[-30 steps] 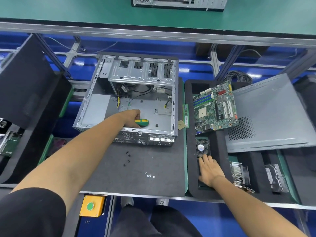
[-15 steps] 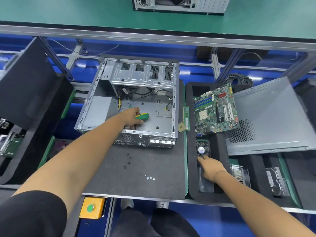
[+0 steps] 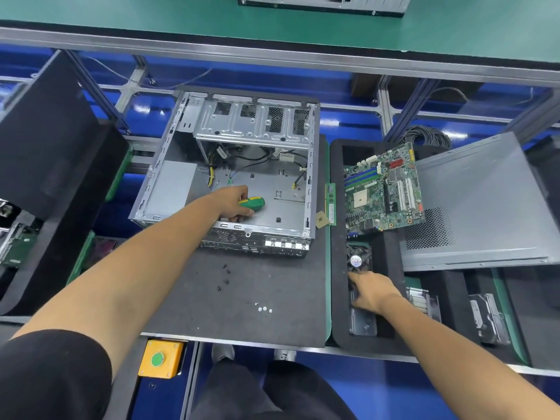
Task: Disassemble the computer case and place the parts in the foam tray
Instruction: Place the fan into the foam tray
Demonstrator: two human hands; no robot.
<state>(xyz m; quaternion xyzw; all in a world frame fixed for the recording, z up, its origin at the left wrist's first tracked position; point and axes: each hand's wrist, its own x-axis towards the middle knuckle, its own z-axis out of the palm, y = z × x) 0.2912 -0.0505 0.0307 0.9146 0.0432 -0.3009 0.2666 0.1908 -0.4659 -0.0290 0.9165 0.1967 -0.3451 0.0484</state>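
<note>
Down in the near slot of the foam tray (image 3: 339,298), my right hand (image 3: 371,294) lies over a flat metal bracket (image 3: 362,324), fingers reaching down onto its far end beside the cooling fan (image 3: 357,258); whether they pinch it or only press it I cannot tell. I judge I'm seating that piece, so I'd push it level until it sits flush between the foam walls, keeping clear of the fan's blades.

Over in the computer case (image 3: 242,177), my left hand (image 3: 231,204) is wrapped round the green-and-yellow screwdriver (image 3: 253,203), low on the bare case floor. I'd keep its tip away from the loose cables at the back.

The case is thin stamped steel, grey, punched with vents and slots, with edges likely sharp. It stands on a dark matte mat (image 3: 242,298) that looks soft and grippy, where small black screws (image 3: 225,275) and a few silver ones (image 3: 264,309) lie loose. Further right, the green motherboard (image 3: 383,189) leans tilted in the tray, against the smooth side panel (image 3: 478,201) with its perforated patch.
</note>
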